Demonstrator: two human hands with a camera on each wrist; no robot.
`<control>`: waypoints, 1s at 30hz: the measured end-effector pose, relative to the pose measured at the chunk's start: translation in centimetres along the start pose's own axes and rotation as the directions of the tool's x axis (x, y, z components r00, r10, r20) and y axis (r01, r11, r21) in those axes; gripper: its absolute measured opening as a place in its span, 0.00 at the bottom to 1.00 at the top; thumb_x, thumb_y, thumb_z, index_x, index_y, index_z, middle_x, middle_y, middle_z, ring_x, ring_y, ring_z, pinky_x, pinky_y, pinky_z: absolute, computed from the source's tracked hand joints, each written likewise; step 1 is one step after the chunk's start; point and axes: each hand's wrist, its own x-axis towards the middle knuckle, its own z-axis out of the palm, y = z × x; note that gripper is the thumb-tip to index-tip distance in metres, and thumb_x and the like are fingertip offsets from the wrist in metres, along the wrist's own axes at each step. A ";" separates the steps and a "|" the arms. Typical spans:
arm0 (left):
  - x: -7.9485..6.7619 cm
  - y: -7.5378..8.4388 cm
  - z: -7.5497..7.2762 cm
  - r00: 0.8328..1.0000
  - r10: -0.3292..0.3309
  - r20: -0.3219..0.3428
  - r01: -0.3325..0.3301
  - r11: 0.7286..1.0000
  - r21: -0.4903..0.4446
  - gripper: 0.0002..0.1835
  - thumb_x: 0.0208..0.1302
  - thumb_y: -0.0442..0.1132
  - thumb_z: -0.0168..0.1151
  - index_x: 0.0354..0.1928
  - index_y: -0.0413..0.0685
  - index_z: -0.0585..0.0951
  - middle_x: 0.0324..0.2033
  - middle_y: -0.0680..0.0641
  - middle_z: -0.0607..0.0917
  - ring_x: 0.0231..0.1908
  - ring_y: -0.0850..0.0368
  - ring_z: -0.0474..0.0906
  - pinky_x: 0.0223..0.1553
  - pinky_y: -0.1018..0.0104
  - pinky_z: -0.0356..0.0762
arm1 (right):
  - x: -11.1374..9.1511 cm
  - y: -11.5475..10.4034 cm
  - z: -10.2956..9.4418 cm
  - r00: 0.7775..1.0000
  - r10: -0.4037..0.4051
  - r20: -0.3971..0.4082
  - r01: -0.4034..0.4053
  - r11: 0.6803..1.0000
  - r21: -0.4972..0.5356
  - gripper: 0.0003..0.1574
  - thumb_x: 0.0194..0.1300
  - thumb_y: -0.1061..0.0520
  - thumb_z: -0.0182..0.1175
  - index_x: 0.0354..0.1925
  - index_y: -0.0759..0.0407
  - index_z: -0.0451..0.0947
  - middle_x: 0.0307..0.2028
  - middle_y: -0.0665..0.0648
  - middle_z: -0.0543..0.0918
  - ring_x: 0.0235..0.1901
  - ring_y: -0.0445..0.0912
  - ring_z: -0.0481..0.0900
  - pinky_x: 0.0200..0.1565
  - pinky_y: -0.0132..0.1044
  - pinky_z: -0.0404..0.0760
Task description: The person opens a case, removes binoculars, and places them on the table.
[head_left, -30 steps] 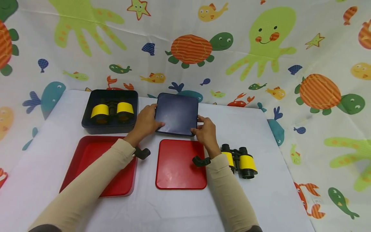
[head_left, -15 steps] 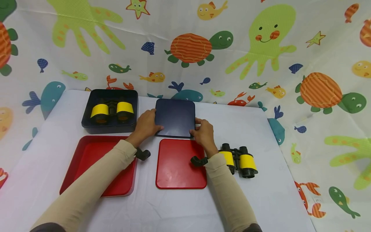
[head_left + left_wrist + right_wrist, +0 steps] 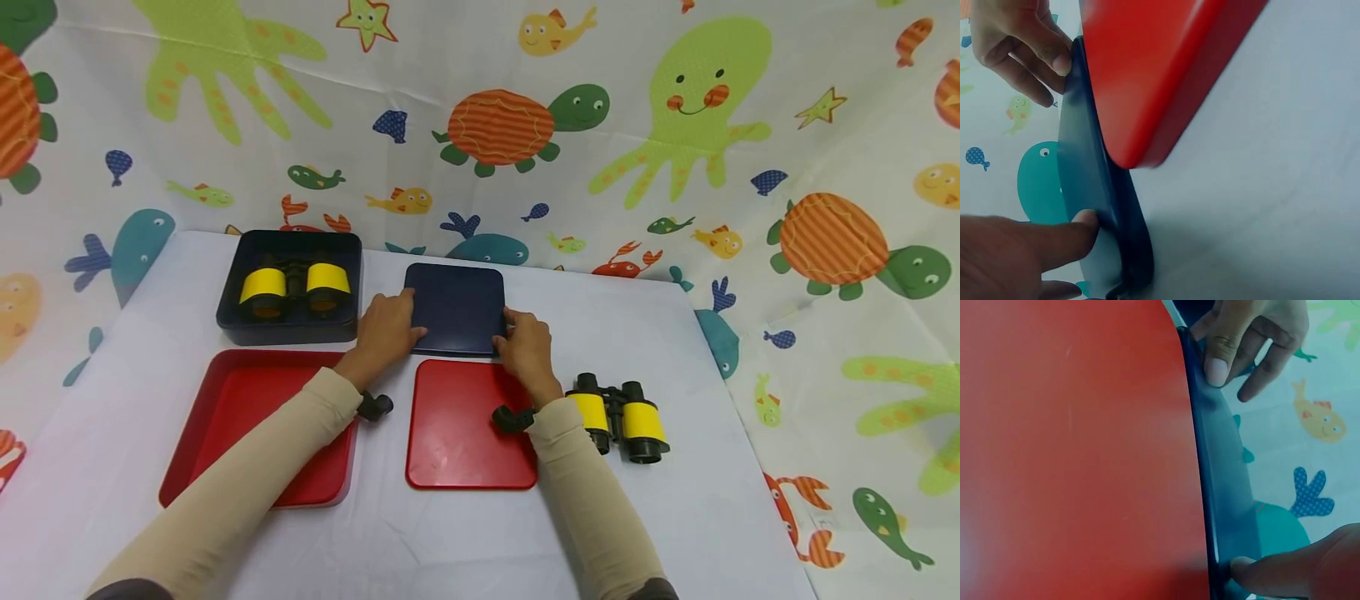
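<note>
Table (image 3: 720,492) is topped in white, with faint creases toward the near side. Behind it and along both sides, a patterned cloth (image 3: 498,125) is seen, printed with turtles, octopuses, fish, crabs, whales and stars. Two boxes are counted, both at the left: a dark box (image 3: 288,335) is set at the back, and a red box (image 3: 255,392) is placed just in front of it, partly hidden by the left sleeve (image 3: 262,454). Two lids are counted: a red lid (image 3: 461,429) is laid flat near the middle, and a dark blue lid (image 3: 457,308) is held just beyond it, toward the back edge. Two sets of yellow-banded binoculars are counted: one set of binoculars (image 3: 264,284) is contained in the dark box, and another set of binoculars (image 3: 615,414) is set down at the right, beside the right sleeve (image 3: 592,496). The dark blue lid is pinched at its left edge by the left hand (image 3: 387,329) and at its right edge by the right hand (image 3: 527,346). Whether it is borne by the table cannot be told.
</note>
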 end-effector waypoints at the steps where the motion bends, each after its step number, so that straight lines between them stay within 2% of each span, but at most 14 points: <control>1: -0.1 0.0 0.0 1.000 0.007 -0.005 -0.007 1.000 0.003 0.41 0.60 0.45 0.72 0.71 0.35 0.66 0.59 0.32 0.80 0.50 0.38 0.75 0.53 0.48 0.81 | 0.0 -0.1 0.1 1.000 -0.010 -0.012 0.010 1.000 -0.023 0.37 0.60 0.60 0.70 0.67 0.56 0.73 0.53 0.61 0.86 0.49 0.50 0.85 0.51 0.43 0.83; 4: -0.6 -0.2 -0.5 0.999 0.036 -0.020 -0.037 0.999 -0.020 0.41 0.61 0.46 0.71 0.71 0.36 0.66 0.61 0.33 0.79 0.52 0.38 0.74 0.55 0.47 0.79 | -0.2 -0.8 0.1 0.996 -0.067 -0.067 0.063 0.996 -0.064 0.35 0.61 0.59 0.70 0.66 0.57 0.74 0.55 0.61 0.84 0.51 0.55 0.81 0.54 0.46 0.80; 6: -1.0 -0.4 -1.3 0.998 0.058 -0.036 -0.060 0.996 -0.069 0.39 0.62 0.46 0.70 0.71 0.38 0.67 0.62 0.34 0.78 0.55 0.38 0.73 0.59 0.45 0.76 | -0.4 -1.6 0.1 0.988 -0.116 -0.103 0.111 0.992 -0.052 0.34 0.62 0.58 0.69 0.66 0.56 0.75 0.59 0.60 0.82 0.53 0.56 0.77 0.56 0.47 0.77; 9: -1.6 -1.2 -3.1 0.995 0.078 -0.060 -0.087 0.984 -0.158 0.37 0.63 0.47 0.69 0.71 0.42 0.68 0.62 0.37 0.78 0.56 0.39 0.74 0.60 0.43 0.75 | -0.5 -3.4 -0.1 0.970 -0.201 -0.136 0.203 0.979 -0.002 0.33 0.63 0.56 0.68 0.65 0.54 0.76 0.61 0.59 0.81 0.54 0.54 0.74 0.57 0.46 0.77; 12: -2.0 -2.2 -5.2 0.994 0.080 -0.078 -0.095 0.972 -0.214 0.36 0.64 0.47 0.68 0.71 0.45 0.69 0.61 0.38 0.79 0.53 0.41 0.77 0.56 0.44 0.77 | -0.4 -5.4 -0.2 0.951 -0.283 -0.126 0.288 0.958 0.017 0.34 0.63 0.52 0.67 0.67 0.51 0.74 0.61 0.56 0.81 0.56 0.51 0.73 0.59 0.45 0.76; 13: -2.1 -2.7 -6.0 0.994 0.075 -0.082 -0.092 0.971 -0.222 0.36 0.64 0.47 0.68 0.71 0.45 0.69 0.60 0.39 0.80 0.51 0.42 0.77 0.53 0.44 0.78 | -0.3 -6.0 -0.2 0.944 -0.309 -0.116 0.313 0.950 0.017 0.34 0.63 0.51 0.67 0.67 0.51 0.74 0.61 0.56 0.80 0.56 0.51 0.72 0.60 0.44 0.76; 16: -2.4 -4.3 -8.2 0.995 0.053 -0.087 -0.073 0.969 -0.237 0.35 0.64 0.48 0.68 0.70 0.47 0.70 0.61 0.39 0.79 0.54 0.40 0.75 0.54 0.41 0.78 | -0.2 -8.0 0.1 0.923 -0.377 -0.076 0.378 0.926 0.008 0.36 0.64 0.47 0.66 0.69 0.47 0.72 0.63 0.53 0.79 0.59 0.49 0.71 0.62 0.44 0.75; 21: -2.9 -8.4 -11.3 0.995 0.034 -0.095 -0.055 0.972 -0.230 0.34 0.64 0.49 0.68 0.69 0.45 0.71 0.61 0.36 0.78 0.57 0.35 0.72 0.58 0.36 0.72 | 0.3 -11.4 1.2 0.870 -0.493 0.020 0.493 0.870 0.009 0.39 0.65 0.43 0.65 0.72 0.44 0.67 0.65 0.49 0.77 0.61 0.45 0.70 0.64 0.42 0.74; 25: -2.9 -11.6 -13.0 0.998 -0.007 -0.069 -0.006 0.983 -0.186 0.35 0.63 0.49 0.68 0.69 0.43 0.70 0.62 0.32 0.77 0.61 0.32 0.64 0.60 0.32 0.65 | 1.0 -13.9 2.4 0.826 -0.552 0.112 0.554 0.832 0.019 0.43 0.65 0.40 0.65 0.74 0.42 0.64 0.67 0.47 0.76 0.64 0.44 0.69 0.71 0.43 0.66; 28: -2.8 -13.7 -13.7 0.998 -0.054 -0.026 0.051 0.991 -0.124 0.38 0.62 0.50 0.69 0.70 0.43 0.68 0.63 0.29 0.73 0.63 0.28 0.56 0.61 0.26 0.57 | 1.6 -15.4 3.3 0.812 -0.555 0.183 0.558 0.829 0.041 0.45 0.64 0.38 0.65 0.74 0.39 0.61 0.69 0.45 0.73 0.67 0.44 0.65 0.72 0.43 0.65; 30: -2.7 -14.9 -14.1 0.997 -0.075 0.002 0.074 0.994 -0.080 0.39 0.61 0.50 0.69 0.71 0.44 0.68 0.65 0.27 0.70 0.62 0.25 0.54 0.60 0.24 0.53 | 2.2 -16.1 3.8 0.806 -0.548 0.225 0.551 0.833 0.058 0.45 0.64 0.37 0.65 0.75 0.38 0.61 0.69 0.43 0.72 0.67 0.44 0.64 0.69 0.42 0.69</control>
